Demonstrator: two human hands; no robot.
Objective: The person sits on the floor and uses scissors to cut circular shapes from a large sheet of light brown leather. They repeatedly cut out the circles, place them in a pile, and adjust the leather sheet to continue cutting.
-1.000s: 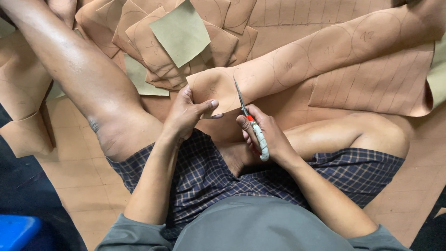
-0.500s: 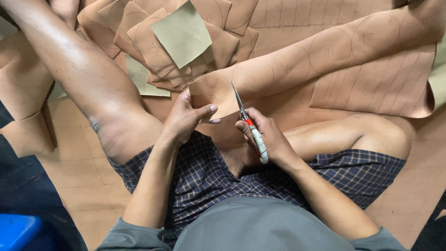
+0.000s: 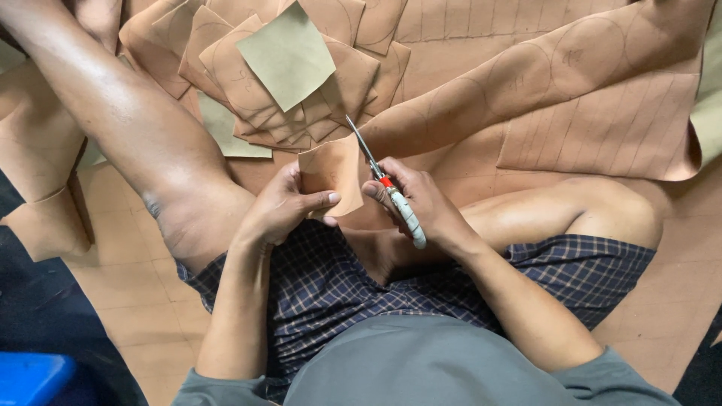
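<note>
Both hands [image 3: 289,207] [image 3: 421,203] have seemingly lifted the leather [image 3: 331,171] since, scissors [image 3: 387,188] cutting.

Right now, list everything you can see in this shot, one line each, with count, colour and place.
leather strip: one, tan, marked with circles, running from the hands to the upper right.
leather end: one, tan, pinched in the left hand.
scissors: one, metal blades, red and white handle, in the right hand, blades at the strip.
cut pieces: a pile, tan, upper left of the hands.
square pieces: two seen, olive green, one on top of the pile, one under it.
leather sheet: one, tan, ruled lines, right.
box: one, blue, bottom left corner.
left hand: one, fingers on the leather end.
right hand: one, around the scissors.
</note>
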